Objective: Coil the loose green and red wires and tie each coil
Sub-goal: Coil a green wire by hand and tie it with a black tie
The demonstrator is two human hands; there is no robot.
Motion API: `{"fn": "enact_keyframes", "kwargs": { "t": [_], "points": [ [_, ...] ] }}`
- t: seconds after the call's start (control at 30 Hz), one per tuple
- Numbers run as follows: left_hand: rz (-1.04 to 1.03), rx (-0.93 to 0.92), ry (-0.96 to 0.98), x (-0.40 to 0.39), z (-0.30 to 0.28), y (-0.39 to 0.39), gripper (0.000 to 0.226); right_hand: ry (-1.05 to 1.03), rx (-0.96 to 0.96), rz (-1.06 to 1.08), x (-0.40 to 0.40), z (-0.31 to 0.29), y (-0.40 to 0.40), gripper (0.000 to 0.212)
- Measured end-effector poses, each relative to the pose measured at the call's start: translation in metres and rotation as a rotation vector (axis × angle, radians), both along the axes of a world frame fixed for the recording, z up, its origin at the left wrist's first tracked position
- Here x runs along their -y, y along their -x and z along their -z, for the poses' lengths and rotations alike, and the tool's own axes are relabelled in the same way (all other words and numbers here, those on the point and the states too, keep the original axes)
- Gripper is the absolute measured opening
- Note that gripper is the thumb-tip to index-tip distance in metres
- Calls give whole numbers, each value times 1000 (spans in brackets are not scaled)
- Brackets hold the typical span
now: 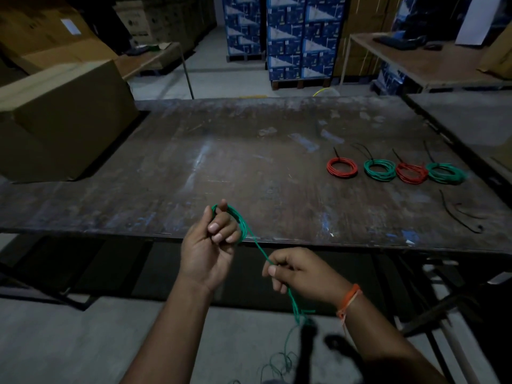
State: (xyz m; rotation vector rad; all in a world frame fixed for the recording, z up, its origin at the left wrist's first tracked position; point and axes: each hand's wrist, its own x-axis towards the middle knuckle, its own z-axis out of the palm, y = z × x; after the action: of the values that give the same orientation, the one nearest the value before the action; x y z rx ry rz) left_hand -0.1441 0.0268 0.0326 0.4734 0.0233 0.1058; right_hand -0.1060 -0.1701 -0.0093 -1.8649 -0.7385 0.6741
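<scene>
My left hand (212,246) holds a small coil of green wire (240,223) wound around its curled fingers, just above the table's near edge. From the coil the green wire runs down and right into my right hand (297,270), which pinches it. Below that hand the loose green wire tail (295,306) hangs toward the floor in tangles. On the table at the right lie four tied coils in a row: red (342,167), green (379,169), red (412,173), green (445,173). Loose black cable ties (460,217) lie near the right edge.
The worn dark table (221,162) spreads in front of me. A large cardboard box (63,120) stands at its left end. Stacked blue cartons (291,37) and another table (426,62) are behind. Metal frame parts stand at the lower right.
</scene>
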Motion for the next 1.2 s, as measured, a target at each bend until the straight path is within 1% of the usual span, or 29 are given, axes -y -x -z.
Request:
{"fn": "enact_keyframes", "kwargs": {
  "t": [0.1,0.17,0.23,0.3,0.37,0.43,0.47,0.57,0.63,0.67,0.73,0.8,0.87,0.97,1.03,1.1,1.17,1.2],
  "points": [
    [-155,-31,-240,9,-2,-1,28,-101,-212,-69,-7,-9,2,20],
    [-231,-34,-431,13,-2,1,30,-137,-283,-92,-10,-15,4,23],
    [-248,-7,-663,15,-2,4,32,-204,-364,-107,-11,-18,8,26],
    [-231,61,-892,15,-1,7,31,-294,-484,-136,-10,-22,9,30],
    [-244,114,-1105,14,-1,9,31,-328,-631,-150,-8,-27,6,45],
    [-290,161,-1341,12,-1,10,33,-311,-804,-171,-5,-33,1,66],
    [-315,182,-1462,11,-1,9,33,-302,-860,-198,-4,-36,-2,76],
    [-418,187,-1774,4,4,6,36,-294,-906,-235,-1,-39,-5,100],
    [-508,172,-1924,0,9,4,40,-324,-878,-218,0,-38,-2,102],
    [-546,163,-1966,0,11,4,41,-347,-832,-202,1,-37,0,98],
    [-591,128,-1985,0,14,4,44,-381,-714,-182,4,-34,3,85],
    [-638,65,-1916,-1,15,4,45,-407,-653,-205,7,-33,7,70],
    [-691,-30,-1810,-4,17,2,42,-439,-641,-224,8,-32,8,62],
    [-751,-174,-1721,-11,22,-2,37,-482,-611,-158,9,-26,9,59],
    [-794,-284,-1695,-14,24,-4,40,-508,-626,-94,7,-22,10,56],
    [-832,-384,-1672,-14,26,-5,37,-521,-662,-2,3,-19,12,57],
    [-852,-472,-1622,-16,29,-4,31,-501,-697,103,-2,-16,13,58],
    [-861,-505,-1600,-18,30,-3,32,-476,-708,143,-4,-15,13,58]
  ]
}}
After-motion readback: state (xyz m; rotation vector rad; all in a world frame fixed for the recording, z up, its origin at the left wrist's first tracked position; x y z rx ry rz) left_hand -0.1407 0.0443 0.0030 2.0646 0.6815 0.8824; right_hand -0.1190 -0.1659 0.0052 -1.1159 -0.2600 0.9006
